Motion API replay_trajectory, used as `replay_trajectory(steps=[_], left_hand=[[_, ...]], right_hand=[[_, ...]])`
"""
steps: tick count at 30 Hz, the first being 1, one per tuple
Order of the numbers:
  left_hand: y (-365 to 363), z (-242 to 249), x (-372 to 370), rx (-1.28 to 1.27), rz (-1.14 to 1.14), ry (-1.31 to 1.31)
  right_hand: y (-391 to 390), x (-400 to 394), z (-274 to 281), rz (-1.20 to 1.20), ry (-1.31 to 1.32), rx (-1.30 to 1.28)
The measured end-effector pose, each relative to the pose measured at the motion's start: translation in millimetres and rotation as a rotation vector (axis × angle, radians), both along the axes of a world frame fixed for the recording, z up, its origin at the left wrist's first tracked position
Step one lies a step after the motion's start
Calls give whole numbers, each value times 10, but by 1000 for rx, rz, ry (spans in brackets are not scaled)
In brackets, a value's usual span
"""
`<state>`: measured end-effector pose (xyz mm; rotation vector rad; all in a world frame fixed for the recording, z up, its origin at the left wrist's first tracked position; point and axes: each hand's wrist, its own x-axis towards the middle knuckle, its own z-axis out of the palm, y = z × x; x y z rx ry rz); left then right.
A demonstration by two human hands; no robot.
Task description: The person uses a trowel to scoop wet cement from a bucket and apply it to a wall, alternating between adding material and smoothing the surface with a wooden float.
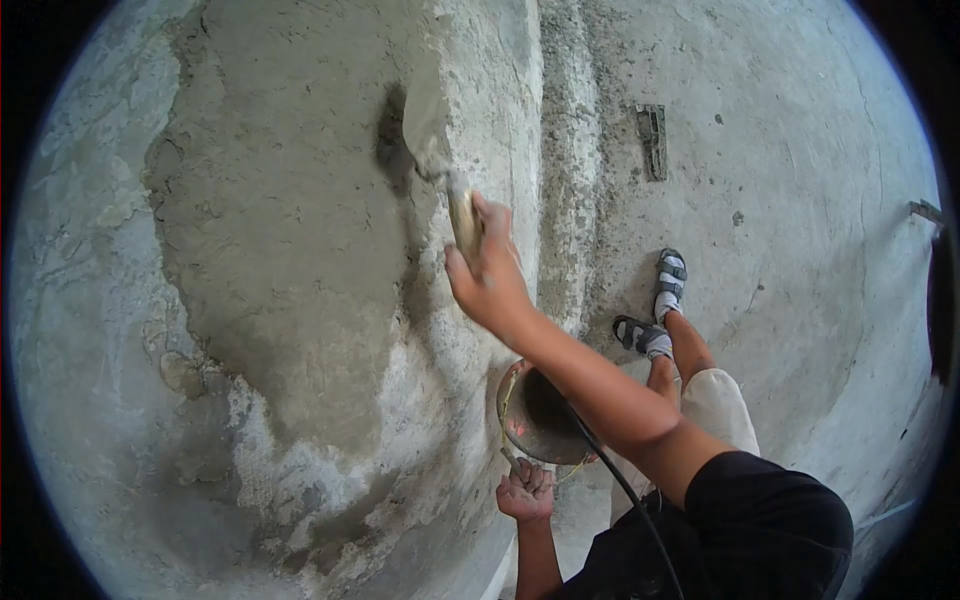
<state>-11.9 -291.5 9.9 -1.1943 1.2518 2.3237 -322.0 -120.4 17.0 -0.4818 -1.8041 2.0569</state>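
A trowel (463, 215) is in my right hand (490, 270), its fingers wrapped round the handle. The trowel's blade is against or very close to the wall (280, 200), at the upper right part of a darker, damp-looking plaster patch. Below, my left hand (526, 492) is closed on the handle of a round, dark bucket (570, 440). The bucket hangs beside the wall, partly hidden behind my right forearm. A thin yellowish cord or wire runs over the bucket's rim.
A rough concrete floor (780, 180) meets the wall along a rubble-strewn strip. On it lies a dark, flat slotted piece (652, 142). My sandalled feet (670, 285) stand beside that strip. A dark object (940, 290) is at the far right edge. A black cable crosses my front.
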Motion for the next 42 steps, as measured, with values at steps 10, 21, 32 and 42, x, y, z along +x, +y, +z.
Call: replay_trajectory(steps=[10,21,32,42], left_hand=[[-35,-136,8,28,14,-6],[11,-97,-6,6,14,-27],[184,-3,-78,1,-4,-2],[131,-31,82,42,-11,15]], right_hand=[[-451,695,-335,257,48,226],[-21,512,-360,186,-138,22],[-419,1177,-105,311,178,163],[-196,251,-333,182,-119,-5]])
